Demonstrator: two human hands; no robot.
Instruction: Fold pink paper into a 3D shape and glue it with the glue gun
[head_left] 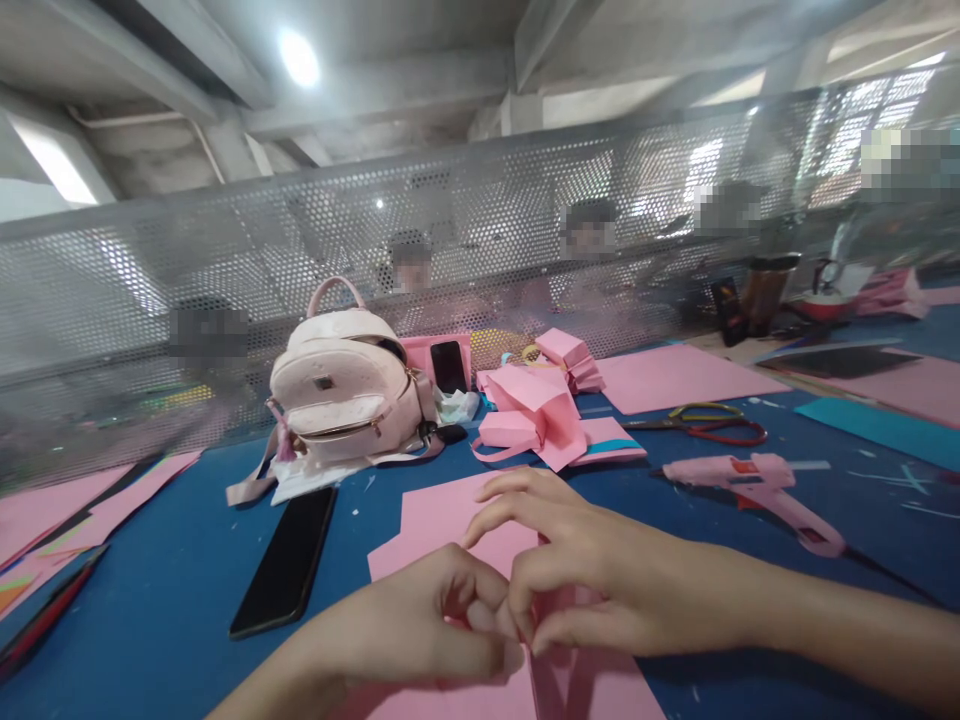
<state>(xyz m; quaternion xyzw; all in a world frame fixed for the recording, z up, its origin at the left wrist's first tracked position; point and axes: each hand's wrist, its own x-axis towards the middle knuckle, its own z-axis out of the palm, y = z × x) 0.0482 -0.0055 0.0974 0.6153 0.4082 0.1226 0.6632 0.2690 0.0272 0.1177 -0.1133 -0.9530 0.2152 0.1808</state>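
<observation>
Pink paper with cut, stepped edges lies on the blue table under both hands. My left hand pinches an upright folded edge of it between thumb and fingers. Right beside it, my right hand has its thumb and index finger closed on the same fold, while its other fingers arch over the sheet. Part of the fold is hidden behind the fingers. A pink glue gun lies to the right of my right hand. Folded pink paper pieces sit just beyond the hands.
A pale pink backpack and a black phone are at the left. Scissors lie beyond the glue gun. More pink sheets are at the back right. A perforated metal screen borders the table, with people behind it.
</observation>
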